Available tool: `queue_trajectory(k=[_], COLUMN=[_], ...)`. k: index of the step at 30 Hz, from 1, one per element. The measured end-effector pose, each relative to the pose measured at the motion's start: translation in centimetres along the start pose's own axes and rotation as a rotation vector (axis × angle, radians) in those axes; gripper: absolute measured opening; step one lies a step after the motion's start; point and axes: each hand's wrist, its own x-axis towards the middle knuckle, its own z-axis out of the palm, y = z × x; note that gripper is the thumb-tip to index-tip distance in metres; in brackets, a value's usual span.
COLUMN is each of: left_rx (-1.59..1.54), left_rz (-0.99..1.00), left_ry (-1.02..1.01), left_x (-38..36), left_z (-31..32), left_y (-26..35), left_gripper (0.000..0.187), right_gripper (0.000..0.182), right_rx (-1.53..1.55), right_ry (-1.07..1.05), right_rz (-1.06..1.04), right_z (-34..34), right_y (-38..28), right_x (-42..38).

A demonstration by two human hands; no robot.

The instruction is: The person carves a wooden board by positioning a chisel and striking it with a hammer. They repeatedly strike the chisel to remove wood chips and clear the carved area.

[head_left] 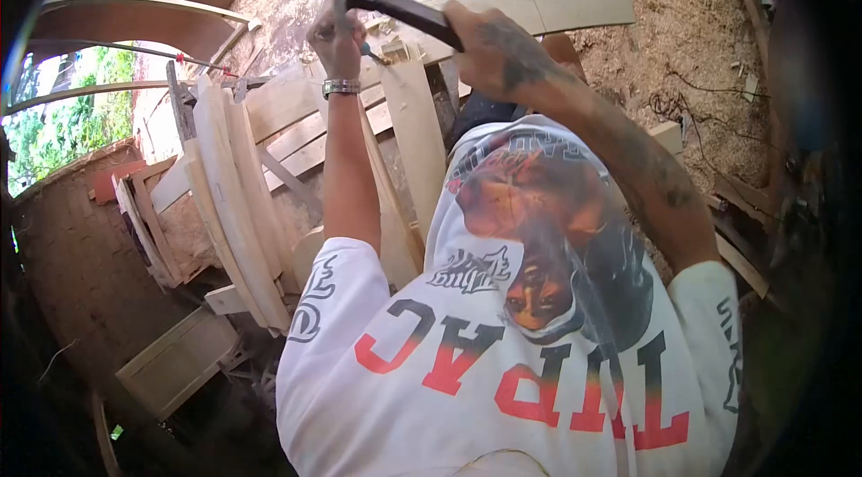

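Observation:
My right hand (489, 46) is wrapped round the handle of a claw hammer (404, 8). The hammer's dark head is raised and overlaps my left hand in this view. My left hand (338, 44), with a metal watch (341, 87) at the wrist, is closed round a chisel (368, 51); a blue part and a thin shank show past the fingers. Its tip points at the notched end of a pale wooden board (415, 109) running back toward my body. Behind the hands lies a wide, slightly curved plank (561, 1).
Several long pale boards (235, 199) lean together on the left. A curved wooden piece (135, 24) stands at the upper left. Wood shavings (673, 37) cover the ground. A pale panel (180, 360) lies lower left, and scrap wood (741, 248) is on the right.

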Motion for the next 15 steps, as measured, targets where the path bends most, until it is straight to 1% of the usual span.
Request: queue_trajectory(k=[2,3,4,6,7,9,10,11,14,15], left_rx=[-0.049,-0.015,0.028,0.043,-0.082,-0.173,-0.215,-0.179,-0.207,-0.215], left_rz=[-0.019,-0.092,-0.076,-0.159,-0.088,-0.001,0.04,0.046,0.044,0.035], left_ry=[0.248,0.591,0.928,1.008,0.813,0.489,0.33,0.25,0.168,0.17], left_x=[1.1,2.7,5.7,3.6,2.2,0.5,-0.1,-0.5,-0.7,-0.6], left_z=[1.0,1.3,-1.8,-0.2,-0.2,-0.9,-1.1,-1.3,-1.8,-2.0], left_y=[2.3,2.7,-1.1,2.9,3.7,5.2,5.8,6.5,6.4,5.9], left_gripper=[0.037,0.039,0.04,0.042,0.042,0.042,0.041,0.04,0.039,0.038], right_gripper=[0.025,0.024,0.024,0.023,0.022,0.022,0.023,0.02,0.02,0.02], right_rx=[0.024,0.024,0.025,0.022,0.019,0.122,0.174,0.078,0.099,0.103], right_ry=[0.044,0.055,0.066,0.065,0.066,0.061,0.053,0.026,0.022,0.012], right_rz=[0.091,0.124,0.157,0.24,0.282,0.319,0.339,0.427,0.42,0.458], right_z=[-0.7,-1.4,-2.0,-2.4,-2.5,-2.1,-2.0,-2.3,-2.1,-2.1], right_y=[0.8,1.2,1.7,2.9,3.8,6.5,6.8,6.7,6.8,6.6], right_x=[-1.6,-2.3,-3.1,-5.2,-6.1,-7.9,-8.3,-8.7,-9.1,-9.1])
